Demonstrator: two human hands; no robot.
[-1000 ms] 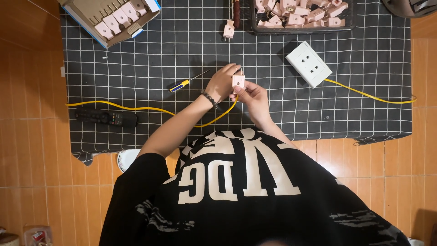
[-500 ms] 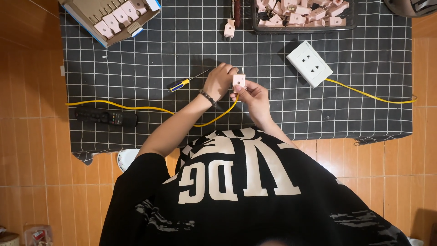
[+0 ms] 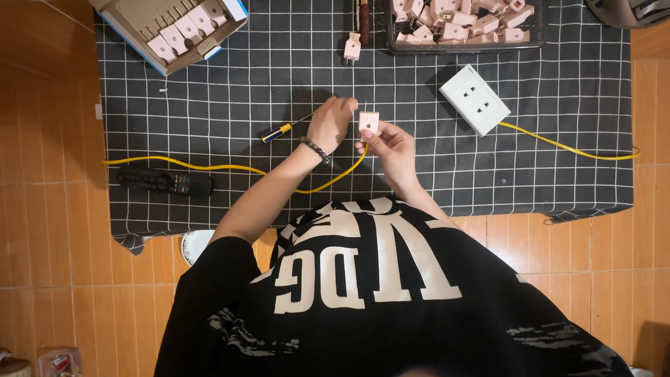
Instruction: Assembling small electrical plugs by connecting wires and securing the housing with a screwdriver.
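Not much has moved since a second ago: right hand (image 3: pixel 391 143) stays pinched on the plug (image 3: pixel 368 126) over the mat (image 3: pixel 279 84), left hand (image 3: pixel 331 124) just beside it, grip unclear. Screwdriver (image 3: pixel 278 131) lies nearby.

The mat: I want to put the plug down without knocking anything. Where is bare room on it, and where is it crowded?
Free: the mat between the box and the socket, above the screwdriver; also the strip right of the right hand, below the yellow wire. Crowded: the top edge by the tray, and left around the remote.
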